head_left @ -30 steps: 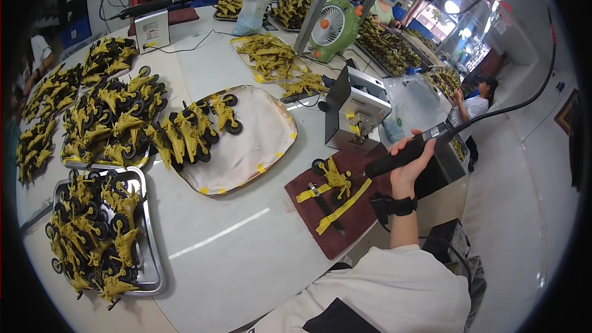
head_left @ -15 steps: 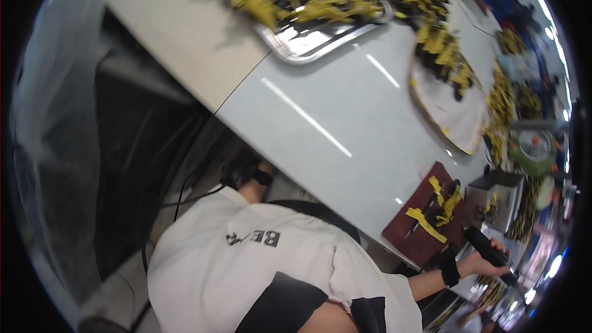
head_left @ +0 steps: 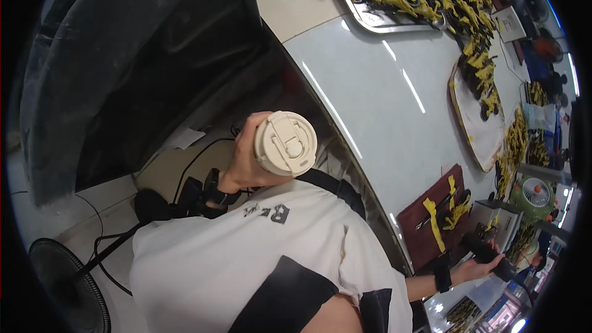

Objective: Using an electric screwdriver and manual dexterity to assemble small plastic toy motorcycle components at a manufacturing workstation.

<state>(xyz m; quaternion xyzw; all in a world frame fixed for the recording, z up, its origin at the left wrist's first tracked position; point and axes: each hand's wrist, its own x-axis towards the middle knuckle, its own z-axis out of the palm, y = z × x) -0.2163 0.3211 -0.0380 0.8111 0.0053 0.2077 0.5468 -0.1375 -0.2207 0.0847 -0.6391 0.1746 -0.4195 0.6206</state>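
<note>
My left hand (head_left: 242, 159) is wrapped round a cup with a cream lid (head_left: 286, 143), held upright in front of my shirt, beside the table edge. The lid hides most of the cup body. At the lower right my right hand (head_left: 476, 271) closes on a black cylindrical tool (head_left: 481, 248); its exact kind does not show. Just left of that tool lies a dark red mat (head_left: 421, 248) on the table. Yellow strips (head_left: 434, 225) and small black pieces rest on the mat.
Yellow-and-black pieces (head_left: 394, 0) heap over a metal tray (head_left: 394, 28) on the white table (head_left: 370, 92). A white board (head_left: 484, 135) carries more. Beyond the mat stand an open box (head_left: 493, 216) and a green fan (head_left: 533, 192). A black fan (head_left: 68, 280) and cables are at lower left.
My left hand has come up from beside the table edge and now holds the cup. My view has shifted, so the table sits farther right. The right hand still grips the black tool.
</note>
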